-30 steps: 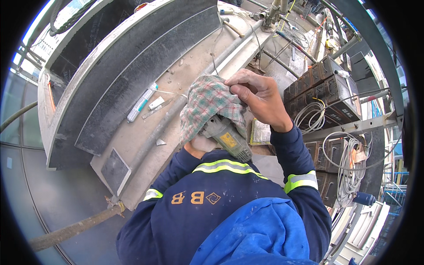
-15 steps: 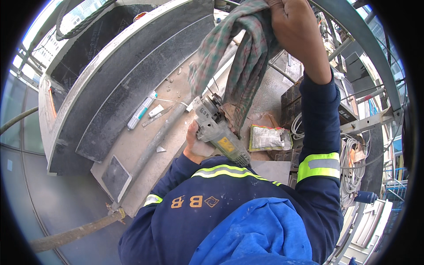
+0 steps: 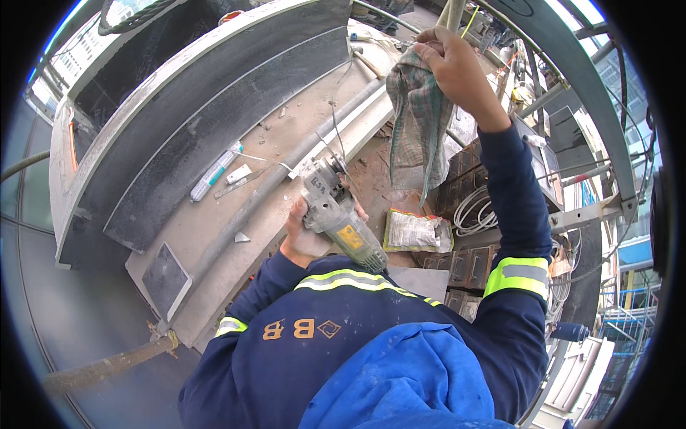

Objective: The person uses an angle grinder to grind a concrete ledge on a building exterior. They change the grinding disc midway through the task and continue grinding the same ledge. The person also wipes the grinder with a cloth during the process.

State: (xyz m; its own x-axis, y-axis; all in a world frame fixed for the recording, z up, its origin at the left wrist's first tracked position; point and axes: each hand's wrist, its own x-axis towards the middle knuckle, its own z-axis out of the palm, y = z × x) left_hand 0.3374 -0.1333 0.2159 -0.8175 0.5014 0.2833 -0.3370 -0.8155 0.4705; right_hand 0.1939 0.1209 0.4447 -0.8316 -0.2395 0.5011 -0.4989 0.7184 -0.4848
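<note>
My left hand (image 3: pixel 306 230) is wrapped round the body of a grey, dusty angle grinder (image 3: pixel 346 218) with a yellow label. The grinder lies slanted in front of my chest, its head pointing away from me. Up and to the right, my right hand (image 3: pixel 454 70) pinches the top of a green-and-pink checked cloth (image 3: pixel 420 118). The cloth hangs down from the fingers, apart from the grinder. A thin cord or wire (image 3: pixel 336 129) runs beyond the grinder's head.
Left stands a large curved dark panel (image 3: pixel 214 121) with a pale edge. Before it on a ledge lie a sealant tube (image 3: pixel 216 171), a flat blade (image 3: pixel 239 183) and a dark tile (image 3: pixel 166 280). At right are a white packet (image 3: pixel 414 230), coiled cable (image 3: pixel 477 214) and metal scaffold poles (image 3: pixel 547 91).
My right hand has moved away from the grinder with the cloth, which now hangs bunched and clear of the tool. My left hand still grips the grinder. The view has shifted slightly.
</note>
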